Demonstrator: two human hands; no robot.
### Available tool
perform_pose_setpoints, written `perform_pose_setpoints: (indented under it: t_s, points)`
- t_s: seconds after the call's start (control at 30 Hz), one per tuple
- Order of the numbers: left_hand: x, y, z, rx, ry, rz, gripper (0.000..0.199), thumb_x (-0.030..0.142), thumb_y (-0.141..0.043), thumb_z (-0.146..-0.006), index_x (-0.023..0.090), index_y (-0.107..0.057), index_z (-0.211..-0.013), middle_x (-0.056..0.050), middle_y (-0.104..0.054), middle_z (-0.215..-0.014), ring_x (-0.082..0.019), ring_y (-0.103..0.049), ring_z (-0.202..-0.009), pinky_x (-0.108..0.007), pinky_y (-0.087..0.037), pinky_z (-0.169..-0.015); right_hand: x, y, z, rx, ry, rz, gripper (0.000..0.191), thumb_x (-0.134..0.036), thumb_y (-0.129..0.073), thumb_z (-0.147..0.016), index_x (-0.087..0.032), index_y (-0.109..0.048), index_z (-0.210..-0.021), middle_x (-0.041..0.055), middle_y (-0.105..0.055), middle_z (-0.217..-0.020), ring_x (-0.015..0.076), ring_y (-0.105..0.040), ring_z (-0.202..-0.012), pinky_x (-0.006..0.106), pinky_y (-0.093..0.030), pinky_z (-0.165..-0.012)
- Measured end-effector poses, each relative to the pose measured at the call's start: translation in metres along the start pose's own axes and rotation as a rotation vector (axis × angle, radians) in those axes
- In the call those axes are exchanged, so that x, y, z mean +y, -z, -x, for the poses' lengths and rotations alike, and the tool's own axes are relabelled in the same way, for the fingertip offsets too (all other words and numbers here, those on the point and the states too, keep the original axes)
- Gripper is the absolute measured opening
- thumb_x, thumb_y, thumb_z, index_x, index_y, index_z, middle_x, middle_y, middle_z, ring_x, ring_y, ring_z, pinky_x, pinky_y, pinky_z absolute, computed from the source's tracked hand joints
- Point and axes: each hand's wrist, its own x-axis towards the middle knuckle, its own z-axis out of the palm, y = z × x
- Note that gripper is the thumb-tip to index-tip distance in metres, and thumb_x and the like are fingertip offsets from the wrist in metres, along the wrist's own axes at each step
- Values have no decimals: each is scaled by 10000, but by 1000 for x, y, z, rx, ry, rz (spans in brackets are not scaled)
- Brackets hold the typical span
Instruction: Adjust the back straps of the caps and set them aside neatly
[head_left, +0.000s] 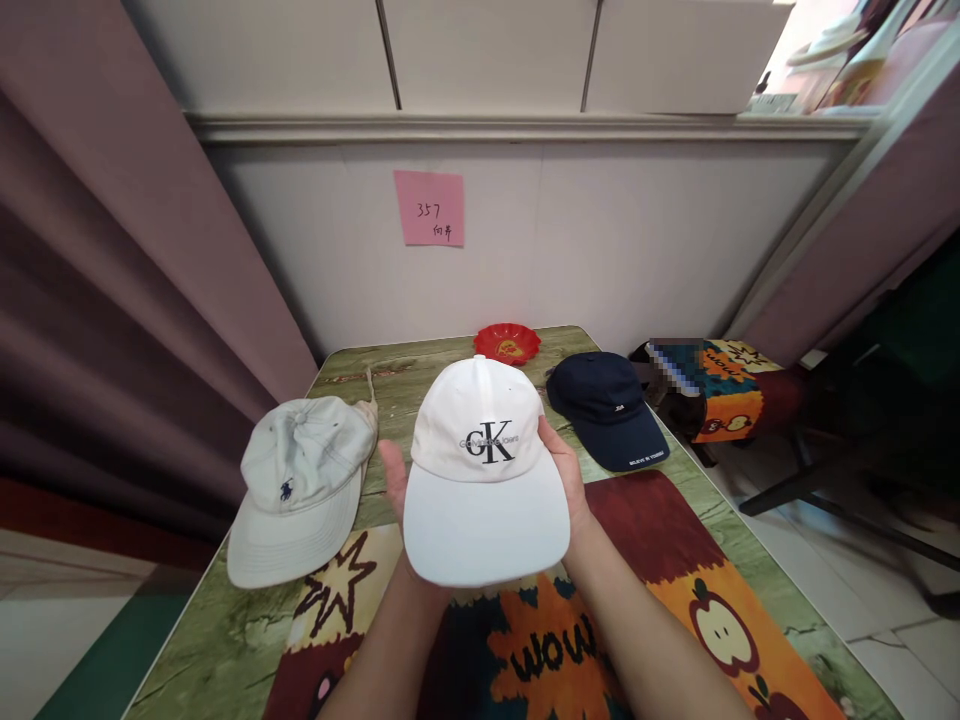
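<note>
A white baseball cap [486, 500] with dark letters on its front is held up over the table, brim towards me. My left hand [394, 475] supports it from the left, thumb showing beside the crown and the other fingers hidden behind or under it. On the opposite side, my right hand [564, 465] grips the cap near the base of the crown, most fingers out of sight. To the left lies a pale grey cap [300, 480] with a small dark emblem. A navy cap [609, 410] rests to the right, its brim pointing to the front right.
Behind the caps, a red scalloped dish [507, 342] sits at the table's far edge. A patterned mat [637, 520] covers part of the green table [420, 385]. The wall bears a pink note [430, 208]. Beyond the right edge stands a patterned stool [731, 405].
</note>
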Motion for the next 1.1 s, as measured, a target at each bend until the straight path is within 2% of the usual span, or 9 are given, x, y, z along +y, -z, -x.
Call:
perform_pose_setpoints:
  t_s: [0.17, 0.33, 0.47, 0.6, 0.7, 0.9, 1.1]
  points:
    - [4, -11, 0, -27, 24, 20, 1001, 888, -155, -771, 238, -475, -1463, -86, -440, -1536, -354, -210, -1486, -558, -114, -1189, -2, -5, 3, -5, 22, 7, 575, -562, -433, -929, -147, -620, -1279, 111, -753, -1101, 292, -649, -1140, 536, -401, -1075]
    - [7, -18, -2, 25, 72, -32, 900, 816, -175, -840, 226, -553, -1405, -80, -574, -1425, -347, -319, -1448, -539, -234, -1176, -8, -9, 9, -13, 101, 48, 591, -595, -428, -916, -173, -622, -1282, 103, -747, -1120, 296, -627, -1171, 542, -389, -1084]
    - [7, -21, -6, 53, 107, -40, 740, 665, -216, -938, 205, -526, -1428, -90, -613, -1380, -332, -413, -1399, -525, -281, -1169, -14, -6, 10, -1, 203, 67, 570, -593, -417, -909, -205, -643, -1260, 90, -743, -1127, 293, -605, -1200, 534, -372, -1099]
    - [3, -24, -8, 22, 130, 10, 702, 604, -186, -971, 195, -501, -1446, -90, -602, -1391, -311, -433, -1388, -505, -265, -1182, -17, -5, 12, -20, 237, 75, 648, -671, -357, -892, -226, -639, -1269, 93, -731, -1155, 303, -580, -1229, 550, -361, -1099]
    - [2, -23, -8, 1, 125, 18, 710, 614, -197, -967, 186, -507, -1441, -96, -598, -1392, -318, -434, -1385, -508, -259, -1184, -18, -5, 13, -18, 228, 96, 691, -702, -315, -888, -228, -627, -1283, 97, -727, -1163, 309, -576, -1231, 565, -358, -1096]
    - [12, -14, -2, -45, 73, -24, 731, 641, -164, -953, 222, -474, -1466, -78, -604, -1390, -317, -425, -1391, -511, -272, -1173, -17, 1, 14, -14, 243, 129, 655, -692, -378, -874, -228, -630, -1261, 98, -734, -1135, 309, -587, -1222, 547, -376, -1092]
    - [17, -4, -2, 16, 20, -81, 651, 559, -169, -985, 244, -469, -1469, -53, -610, -1389, -288, -438, -1386, -461, -292, -1175, -16, 12, 17, -67, 245, 140, 800, -807, -364, -801, -190, -631, -1235, 139, -715, -1151, 328, -563, -1252, 569, -394, -1060]
